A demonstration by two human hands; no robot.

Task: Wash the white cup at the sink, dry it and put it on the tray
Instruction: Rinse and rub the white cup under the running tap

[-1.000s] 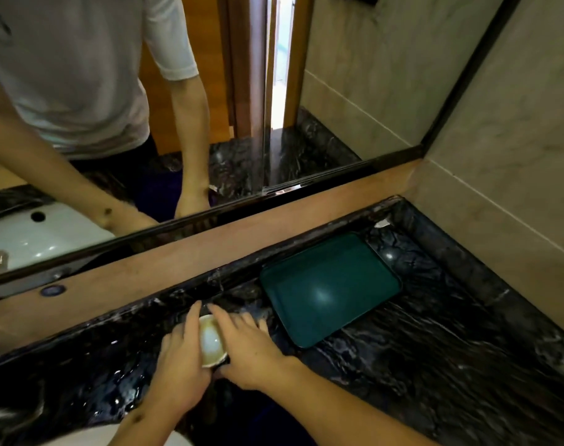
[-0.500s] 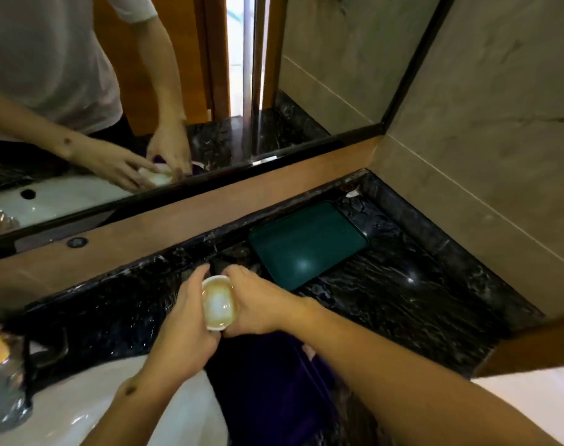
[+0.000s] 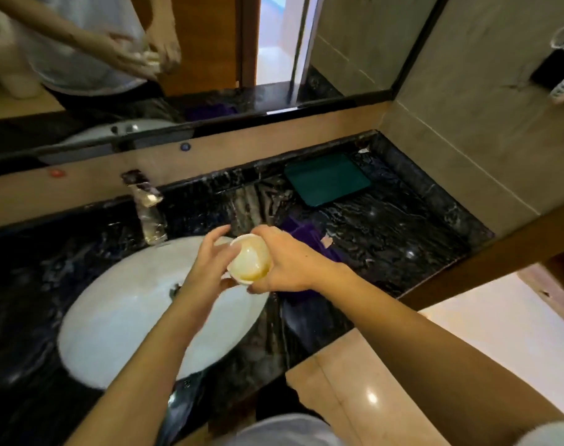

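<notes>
The white cup [image 3: 251, 258] is tipped on its side with its mouth towards me and a yellowish-brown stain inside. My right hand [image 3: 292, 264] wraps around it from the right. My left hand [image 3: 208, 263] touches its left rim with the fingers spread. Both hold it above the right edge of the white oval sink [image 3: 119, 317]. The dark green tray [image 3: 326, 178] lies bare on the black marble counter, far right by the wall corner.
A chrome tap [image 3: 148, 214] stands behind the sink. A purple cloth [image 3: 301, 231] lies on the counter just right of my hands. A mirror [image 3: 177, 59] runs along the back above a wooden ledge. The counter's front edge drops to a tiled floor [image 3: 467, 349] at right.
Both hands have carried the cup from the counter beside the tray leftwards to above the sink. The view has swung left and down, bringing the sink and the tap into sight.
</notes>
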